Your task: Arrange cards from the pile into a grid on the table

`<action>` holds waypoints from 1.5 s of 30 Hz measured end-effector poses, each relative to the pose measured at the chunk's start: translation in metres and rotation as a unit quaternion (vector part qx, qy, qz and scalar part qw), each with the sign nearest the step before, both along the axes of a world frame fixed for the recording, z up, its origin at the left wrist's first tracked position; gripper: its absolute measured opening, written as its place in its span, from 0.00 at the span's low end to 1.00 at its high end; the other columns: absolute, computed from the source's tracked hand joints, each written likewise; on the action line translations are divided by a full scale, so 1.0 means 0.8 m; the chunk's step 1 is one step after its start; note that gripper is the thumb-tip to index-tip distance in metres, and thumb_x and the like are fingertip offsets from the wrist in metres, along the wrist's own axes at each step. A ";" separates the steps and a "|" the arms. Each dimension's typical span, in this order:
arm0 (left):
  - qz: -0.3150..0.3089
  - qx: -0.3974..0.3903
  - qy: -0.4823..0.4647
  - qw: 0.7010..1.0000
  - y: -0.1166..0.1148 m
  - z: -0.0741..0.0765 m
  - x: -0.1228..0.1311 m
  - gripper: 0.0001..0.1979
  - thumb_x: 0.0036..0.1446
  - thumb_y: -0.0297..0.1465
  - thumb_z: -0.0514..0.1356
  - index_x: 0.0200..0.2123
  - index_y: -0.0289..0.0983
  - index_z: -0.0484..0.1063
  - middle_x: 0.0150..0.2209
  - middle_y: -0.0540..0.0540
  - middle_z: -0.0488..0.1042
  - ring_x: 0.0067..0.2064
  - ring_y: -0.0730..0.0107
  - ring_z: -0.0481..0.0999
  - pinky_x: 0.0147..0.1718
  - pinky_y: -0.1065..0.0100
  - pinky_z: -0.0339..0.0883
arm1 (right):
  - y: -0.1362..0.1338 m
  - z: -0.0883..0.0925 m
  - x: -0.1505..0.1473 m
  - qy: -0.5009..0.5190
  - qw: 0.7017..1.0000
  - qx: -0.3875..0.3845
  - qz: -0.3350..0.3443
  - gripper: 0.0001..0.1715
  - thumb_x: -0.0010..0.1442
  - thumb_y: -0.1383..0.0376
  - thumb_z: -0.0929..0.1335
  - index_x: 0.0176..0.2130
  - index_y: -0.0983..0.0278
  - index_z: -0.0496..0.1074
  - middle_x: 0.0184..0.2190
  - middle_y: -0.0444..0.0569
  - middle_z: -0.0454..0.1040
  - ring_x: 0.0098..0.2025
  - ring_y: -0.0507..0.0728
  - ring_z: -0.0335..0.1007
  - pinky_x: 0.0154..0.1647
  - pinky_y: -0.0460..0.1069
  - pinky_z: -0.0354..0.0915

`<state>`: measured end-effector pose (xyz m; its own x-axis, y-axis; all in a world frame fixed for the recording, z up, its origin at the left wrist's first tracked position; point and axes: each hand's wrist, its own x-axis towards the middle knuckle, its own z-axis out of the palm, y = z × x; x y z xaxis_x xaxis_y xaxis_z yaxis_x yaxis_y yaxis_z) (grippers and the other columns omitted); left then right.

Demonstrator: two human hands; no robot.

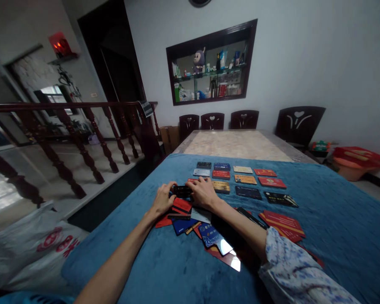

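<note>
My left hand (162,199) and my right hand (203,192) meet over a blue cloth (164,261) and together pinch a black card (181,191) by its two ends. Under my wrists lies a loose pile of cards (205,234) in red, blue and silver. Beyond my fingers, several cards are laid out in neat rows (243,179), red, blue, yellow, white and black. Both hands have their fingers closed on the black card.
More red cards (283,223) are stacked to the right of my right forearm. The cloth covers the near end of a stone-topped table (234,143) with dark chairs (299,122) at the far side. A wooden railing (82,139) runs on the left, white bags (28,245) below it.
</note>
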<state>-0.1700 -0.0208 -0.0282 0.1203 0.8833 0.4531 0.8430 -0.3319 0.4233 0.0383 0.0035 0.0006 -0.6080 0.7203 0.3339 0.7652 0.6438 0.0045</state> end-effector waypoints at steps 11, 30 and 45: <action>0.054 -0.002 0.039 0.998 0.005 0.007 0.006 0.19 0.53 0.22 0.60 0.49 0.40 0.68 0.37 0.48 0.75 0.43 0.62 0.74 0.47 0.60 0.63 | 0.004 0.007 -0.011 -0.014 1.000 -0.012 -0.017 0.26 0.59 0.69 0.64 0.56 0.57 0.65 0.50 0.55 0.73 0.53 0.65 0.62 0.48 0.58 0.55; -0.002 -0.039 0.065 0.997 0.013 0.034 0.026 0.29 0.51 0.22 0.63 0.58 0.37 0.65 0.46 0.42 0.71 0.52 0.58 0.69 0.54 0.56 0.61 | 0.008 0.028 0.025 -0.035 0.999 0.010 -0.028 0.22 0.60 0.63 0.64 0.53 0.66 0.67 0.50 0.61 0.73 0.53 0.67 0.60 0.50 0.61 0.56; -0.053 -0.078 0.198 0.976 0.071 0.084 0.052 0.23 0.54 0.26 0.60 0.54 0.38 0.66 0.56 0.39 0.67 0.57 0.53 0.64 0.53 0.49 0.62 | 0.053 0.072 0.054 -0.084 0.995 -0.035 -0.045 0.26 0.58 0.53 0.67 0.52 0.64 0.71 0.52 0.61 0.71 0.54 0.67 0.60 0.48 0.60 0.60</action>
